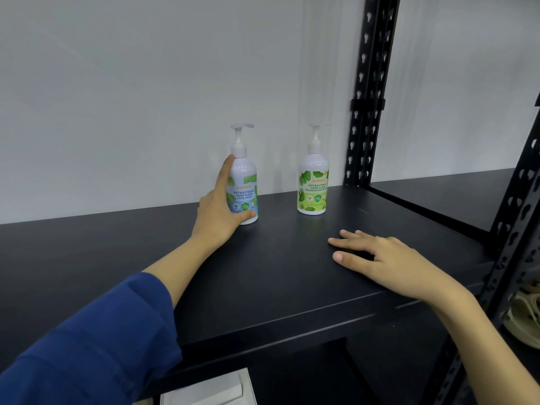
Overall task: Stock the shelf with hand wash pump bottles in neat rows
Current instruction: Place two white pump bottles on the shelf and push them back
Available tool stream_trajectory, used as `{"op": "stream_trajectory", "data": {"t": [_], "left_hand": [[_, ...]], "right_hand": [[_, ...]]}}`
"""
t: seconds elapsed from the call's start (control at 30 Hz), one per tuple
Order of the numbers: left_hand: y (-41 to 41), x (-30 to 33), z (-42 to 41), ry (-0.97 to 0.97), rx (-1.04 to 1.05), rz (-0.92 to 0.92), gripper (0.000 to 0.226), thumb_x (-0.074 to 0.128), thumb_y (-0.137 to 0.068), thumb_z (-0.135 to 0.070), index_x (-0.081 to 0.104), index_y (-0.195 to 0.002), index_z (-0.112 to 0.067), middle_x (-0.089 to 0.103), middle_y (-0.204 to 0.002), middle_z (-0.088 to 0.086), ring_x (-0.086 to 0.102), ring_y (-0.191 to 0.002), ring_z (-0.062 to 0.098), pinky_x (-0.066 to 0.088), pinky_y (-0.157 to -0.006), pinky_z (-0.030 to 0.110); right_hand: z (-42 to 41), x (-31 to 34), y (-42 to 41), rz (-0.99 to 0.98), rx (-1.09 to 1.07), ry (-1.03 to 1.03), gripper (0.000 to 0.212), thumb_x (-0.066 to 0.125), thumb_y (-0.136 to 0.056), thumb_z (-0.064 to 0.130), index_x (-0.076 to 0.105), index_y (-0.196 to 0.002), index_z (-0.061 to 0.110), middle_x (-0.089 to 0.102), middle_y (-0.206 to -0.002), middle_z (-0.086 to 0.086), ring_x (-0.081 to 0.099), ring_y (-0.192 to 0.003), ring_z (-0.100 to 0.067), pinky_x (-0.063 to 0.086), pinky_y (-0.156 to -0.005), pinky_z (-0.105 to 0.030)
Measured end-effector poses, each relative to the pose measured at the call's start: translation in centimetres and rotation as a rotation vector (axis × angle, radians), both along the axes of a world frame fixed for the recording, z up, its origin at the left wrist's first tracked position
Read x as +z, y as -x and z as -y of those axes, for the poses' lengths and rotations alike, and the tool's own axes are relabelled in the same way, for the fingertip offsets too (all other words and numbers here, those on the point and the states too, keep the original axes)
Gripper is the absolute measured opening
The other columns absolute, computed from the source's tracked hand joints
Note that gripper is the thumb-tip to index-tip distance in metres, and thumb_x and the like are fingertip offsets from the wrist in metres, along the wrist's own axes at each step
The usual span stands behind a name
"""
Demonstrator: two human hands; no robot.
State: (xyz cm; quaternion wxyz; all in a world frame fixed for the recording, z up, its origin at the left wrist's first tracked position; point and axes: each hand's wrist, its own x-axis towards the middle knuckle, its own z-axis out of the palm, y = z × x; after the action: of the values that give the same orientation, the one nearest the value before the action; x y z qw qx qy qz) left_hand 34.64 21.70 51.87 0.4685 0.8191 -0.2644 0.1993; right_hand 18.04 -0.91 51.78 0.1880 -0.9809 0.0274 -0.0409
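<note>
Left hand is wrapped round the blue bottle, mid-frame: index runs up the bottle's left side to the shoulder, thumb crosses the front near the base. Low, sideways grip, so my read is it's seating or nudging the bottle into line, not lifting it. Base looks to be on the shelf; bottle is upright, label facing out, pump nozzle pointing frame-right.

Green bottle stands right of centre, near the blue one but clear of it, untouched. Both sit far back near the wall, roughly level with each other. Looks like the start of a back row, filled rear-first to leave the front free.

Right hand, lower right of frame, lies flat on the shelf, fingers straight and spread, holding nothing. Probably bracing during the reach.

Contents: both bottles are opaque, fill level can't be told. Pumps look fitted.

Bottom centre, below the shelf edge, a white box is partly visible; can't tell what's in it. Black upright marks the bay's right end.
</note>
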Motion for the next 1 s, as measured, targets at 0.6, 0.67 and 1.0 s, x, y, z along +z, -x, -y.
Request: {"op": "stream_trajectory", "data": {"t": [0.6, 0.67, 1.0], "left_hand": [[3.5, 2.9, 0.2, -0.193, 0.220, 0.184, 0.059, 0.064, -0.083, -0.025, 0.042, -0.138, -0.018, 0.040, -0.139, 0.008, 0.041, -0.126, 0.028, 0.038, -0.101, 0.038], [5.6, 3.6, 0.6, -0.319, 0.199, 0.244, 0.040, 0.058, -0.087, -0.025, 0.054, -0.126, -0.015, 0.050, -0.131, 0.006, 0.048, -0.117, 0.026, 0.039, -0.089, 0.031], [21.3, 0.6, 7.3, -0.468, -0.267, 0.407, 0.030, 0.049, -0.093, -0.033, 0.058, -0.118, -0.018, 0.058, -0.118, 0.000, 0.053, -0.108, 0.020, 0.040, -0.078, 0.030]], "right_hand": [[-0.1, -0.3, 0.1, 0.205, -0.091, -0.051, 0.031, 0.050, -0.090, 0.053, 0.062, -0.117, 0.042, 0.055, -0.131, 0.018, 0.049, -0.123, -0.010, 0.042, -0.099, -0.038], [-0.6, -0.3, 1.2, 0.307, -0.149, 0.005, 0.024, 0.051, -0.093, 0.043, 0.067, -0.110, 0.036, 0.065, -0.116, 0.015, 0.056, -0.111, -0.011, 0.047, -0.088, -0.033], [-0.5, -4.2, 16.9, 0.416, -0.349, 0.060, 0.023, 0.053, -0.093, 0.033, 0.071, -0.103, 0.022, 0.068, -0.093, 0.013, 0.059, -0.071, -0.003, 0.050, -0.063, -0.032]]}}
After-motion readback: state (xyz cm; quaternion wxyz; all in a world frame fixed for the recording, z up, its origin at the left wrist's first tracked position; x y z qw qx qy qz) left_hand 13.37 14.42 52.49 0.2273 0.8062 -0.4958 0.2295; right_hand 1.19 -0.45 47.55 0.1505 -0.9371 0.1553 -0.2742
